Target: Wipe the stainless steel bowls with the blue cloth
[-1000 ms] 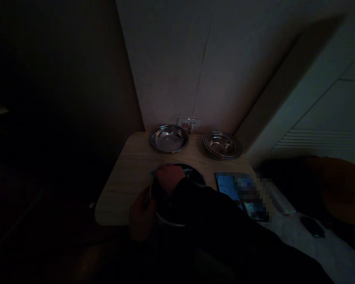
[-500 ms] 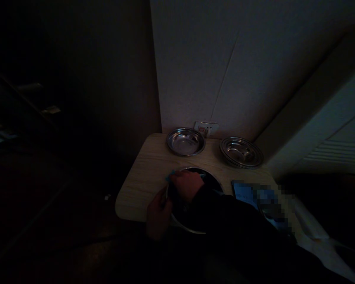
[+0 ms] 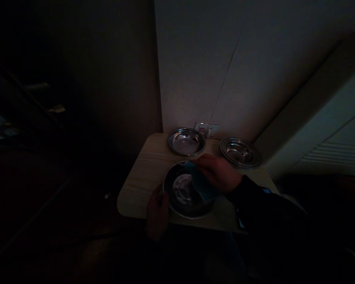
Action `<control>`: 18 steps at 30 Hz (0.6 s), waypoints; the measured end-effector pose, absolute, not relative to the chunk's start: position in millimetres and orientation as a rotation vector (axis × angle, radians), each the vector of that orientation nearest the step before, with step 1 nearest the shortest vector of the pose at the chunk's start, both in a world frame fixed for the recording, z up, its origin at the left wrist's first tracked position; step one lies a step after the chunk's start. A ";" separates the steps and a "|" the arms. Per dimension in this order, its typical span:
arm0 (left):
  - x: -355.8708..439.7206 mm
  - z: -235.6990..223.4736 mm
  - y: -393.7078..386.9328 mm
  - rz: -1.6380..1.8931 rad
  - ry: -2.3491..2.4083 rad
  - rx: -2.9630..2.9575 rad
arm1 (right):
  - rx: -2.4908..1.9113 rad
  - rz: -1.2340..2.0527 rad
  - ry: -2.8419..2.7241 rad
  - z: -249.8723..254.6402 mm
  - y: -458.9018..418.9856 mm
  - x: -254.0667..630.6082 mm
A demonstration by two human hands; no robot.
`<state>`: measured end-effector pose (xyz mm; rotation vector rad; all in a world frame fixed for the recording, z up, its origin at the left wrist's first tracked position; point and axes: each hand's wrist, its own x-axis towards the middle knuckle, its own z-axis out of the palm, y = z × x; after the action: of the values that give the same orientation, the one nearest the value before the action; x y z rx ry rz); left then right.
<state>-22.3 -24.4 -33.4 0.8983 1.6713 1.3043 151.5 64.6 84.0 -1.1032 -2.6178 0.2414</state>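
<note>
A round metal bowl (image 3: 182, 189) rests near the front of the small wooden table. My left hand (image 3: 157, 213) grips its left rim, with the fingers closed on the edge. Over the right side of the same bowl, my right hand (image 3: 217, 171) is closed on a blue-green cloth (image 3: 202, 185), which hangs down against the far right rim and the inner wall. The cloth is blurred by motion, and the dim light hides its details.
A shiny metal bowl (image 3: 186, 142) stands at the back of the pale wooden table (image 3: 136, 189). To its right is a stack of metal bowls (image 3: 241, 152). Behind them, a wall socket (image 3: 206, 128) holds a plug. A dark-edged blue item lies partly under my right sleeve.
My right hand has moved right with the cloth, from the left rim across the bowl, uncovering its inside. My left hand keeps hold of the left rim.
</note>
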 end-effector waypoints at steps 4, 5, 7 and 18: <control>-21.7 -28.5 -31.5 1.251 1.602 0.740 | -1.014 -0.009 -2.588 94.1 42.4 165.2; -22.7 -28.0 -32.2 1.237 1.599 0.743 | -0.981 -0.041 -2.628 89.4 34.7 164.8; -25.9 -27.7 -31.6 1.221 1.603 0.812 | -0.926 -0.052 -2.710 72.7 18.9 163.2; -38.8 -17.4 -17.9 1.008 1.618 0.854 | -1.094 0.315 -2.607 17.1 -23.6 179.1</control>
<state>-38.8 -17.9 -17.4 0.8536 1.6182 1.0083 179.1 -23.6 17.1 -1.0941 -2.6072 0.3152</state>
